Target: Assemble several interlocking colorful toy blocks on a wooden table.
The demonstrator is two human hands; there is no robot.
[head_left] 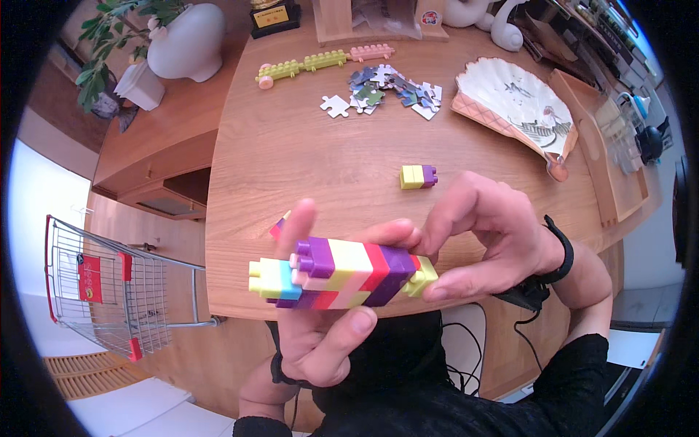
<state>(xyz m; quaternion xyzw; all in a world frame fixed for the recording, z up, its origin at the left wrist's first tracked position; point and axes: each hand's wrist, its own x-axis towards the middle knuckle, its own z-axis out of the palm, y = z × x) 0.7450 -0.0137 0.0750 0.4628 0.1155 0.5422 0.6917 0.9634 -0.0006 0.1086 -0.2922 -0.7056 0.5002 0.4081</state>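
Above the table's near edge I hold a stack of toy building bricks in purple, yellow, pink, red and blue. My left hand grips it between the thumb below and fingers behind. At the stack's right end, my right hand pinches a yellow-green brick between thumb and fingers. That brick touches the stack; whether it is fully pressed on, I cannot tell. Beyond my hands lies a small yellow and purple brick piece. Another small brick piece lies partly hidden behind my left fingers.
Farther back on the wooden table are a long green and pink brick chain, a heap of jigsaw pieces and a shell-shaped dish. A wooden tray borders the right side. A wire cart stands left.
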